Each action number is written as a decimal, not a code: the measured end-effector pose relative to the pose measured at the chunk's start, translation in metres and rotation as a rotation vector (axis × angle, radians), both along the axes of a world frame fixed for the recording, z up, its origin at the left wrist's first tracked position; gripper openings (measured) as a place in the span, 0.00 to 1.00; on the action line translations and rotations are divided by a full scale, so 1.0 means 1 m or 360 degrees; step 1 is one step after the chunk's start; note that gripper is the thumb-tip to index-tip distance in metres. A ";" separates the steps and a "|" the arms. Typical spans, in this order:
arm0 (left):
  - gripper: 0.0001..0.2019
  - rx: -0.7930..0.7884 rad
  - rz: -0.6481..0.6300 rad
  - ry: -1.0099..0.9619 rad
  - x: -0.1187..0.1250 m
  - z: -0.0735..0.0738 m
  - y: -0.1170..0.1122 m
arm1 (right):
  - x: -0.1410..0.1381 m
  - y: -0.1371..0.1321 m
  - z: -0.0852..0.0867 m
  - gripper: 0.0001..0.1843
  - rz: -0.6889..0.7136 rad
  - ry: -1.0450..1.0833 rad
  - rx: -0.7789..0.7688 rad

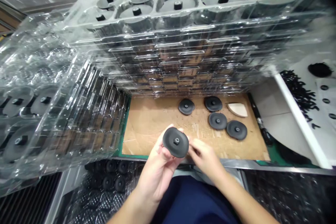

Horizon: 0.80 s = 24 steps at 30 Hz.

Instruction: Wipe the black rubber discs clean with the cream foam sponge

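My left hand [157,171] grips a black oval plastic disc [175,148] by its edges, the short central stem turned up toward me. At the disc's right edge is my right hand [206,155], its fingers curled together; what they pinch, if anything, is hidden. Beyond my hands, similar black discs lie stem up on a cardboard sheet [152,122]: one disc [186,106] apart on the left, another disc [213,103] farther back, and a pair nearer me. A pale wedge-shaped piece [237,109] lies beside them.
Tall stacked clear trays [178,38] with black discs in their pockets rise behind the cardboard. Another tray stack [97,112] stands at left. On the right are a white panel edge [301,115] and a pile of small black parts [298,92]. More trayed discs [108,183] sit below the bench edge.
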<state>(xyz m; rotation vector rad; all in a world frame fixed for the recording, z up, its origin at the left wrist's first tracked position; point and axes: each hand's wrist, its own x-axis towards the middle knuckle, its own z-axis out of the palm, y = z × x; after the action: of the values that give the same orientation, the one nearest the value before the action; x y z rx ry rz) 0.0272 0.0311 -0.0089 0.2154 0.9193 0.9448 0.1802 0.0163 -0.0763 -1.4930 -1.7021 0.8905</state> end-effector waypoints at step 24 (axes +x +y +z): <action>0.33 0.0151 -0.0143 0.0084 0.006 0.011 0.001 | -0.012 0.015 0.119 0.11 0.0139 0.0256 0.0242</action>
<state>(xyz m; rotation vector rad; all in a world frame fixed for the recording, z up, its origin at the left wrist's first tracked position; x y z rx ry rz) 0.0335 0.0320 0.0021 0.3611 0.9068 0.9037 0.1685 0.0309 0.0425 -1.2225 -1.6872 0.8809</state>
